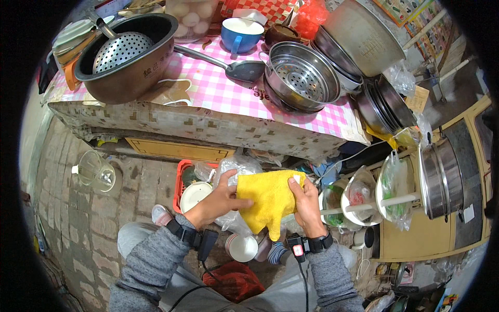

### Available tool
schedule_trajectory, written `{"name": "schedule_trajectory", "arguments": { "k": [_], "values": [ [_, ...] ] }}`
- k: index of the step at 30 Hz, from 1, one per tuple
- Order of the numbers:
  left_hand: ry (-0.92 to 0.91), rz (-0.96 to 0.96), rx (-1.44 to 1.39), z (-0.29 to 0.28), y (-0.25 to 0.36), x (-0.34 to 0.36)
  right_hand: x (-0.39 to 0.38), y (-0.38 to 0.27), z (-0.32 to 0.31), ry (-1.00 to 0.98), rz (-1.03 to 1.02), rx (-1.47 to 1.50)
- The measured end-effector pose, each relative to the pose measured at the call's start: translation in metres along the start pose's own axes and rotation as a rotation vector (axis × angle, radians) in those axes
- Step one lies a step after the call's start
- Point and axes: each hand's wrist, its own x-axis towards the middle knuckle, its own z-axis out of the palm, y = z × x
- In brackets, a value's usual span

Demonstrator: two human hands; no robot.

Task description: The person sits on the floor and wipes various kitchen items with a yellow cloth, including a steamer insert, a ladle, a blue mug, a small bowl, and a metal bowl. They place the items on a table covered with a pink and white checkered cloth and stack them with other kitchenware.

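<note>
A yellow cloth (267,200) hangs spread out above my lap, its lower edge drooping in folds. My right hand (307,205) grips its right side, the thumb lying on top near a small white patch at the upper corner. At the cloth's left side is my left hand (219,200), with its thumb raised apart and its fingers reaching across the front of the fabric. Beneath and behind the cloth I see a crumpled clear plastic bag (239,167), partly hidden. A white bowl (243,248) sits lower down, between my legs.
Ahead stands a table with a pink checked cover (208,96), holding a brown basin (130,73), a black spatula (244,71) and a steel steamer (301,73). A red crate (179,177) is below. Lidded pots (442,179) hang on the right rack; a clear jug (99,171) lies left.
</note>
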Motion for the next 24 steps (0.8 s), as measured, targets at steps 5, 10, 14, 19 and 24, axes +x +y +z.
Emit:
{"name": "schedule_trajectory", "arguments": {
  "k": [5,10,14,19,24],
  "values": [
    [-0.094,0.046,-0.063,-0.009,0.007,0.0,0.003,0.005,0.001,0.099,-0.177,-0.205],
    [0.009,0.153,-0.089,-0.012,0.018,0.0,0.003,0.004,0.002,0.05,-0.192,-0.332],
    [0.006,0.149,-0.092,-0.011,0.021,-0.001,-0.001,-0.002,0.004,-0.083,-0.049,-0.243],
    [-0.026,0.164,-0.151,-0.01,0.018,-0.004,-0.004,-0.002,0.011,-0.198,-0.418,-0.874],
    [0.032,0.39,0.309,-0.016,0.016,-0.002,-0.004,-0.001,0.014,-0.266,-0.373,-0.795]
  ]
}}
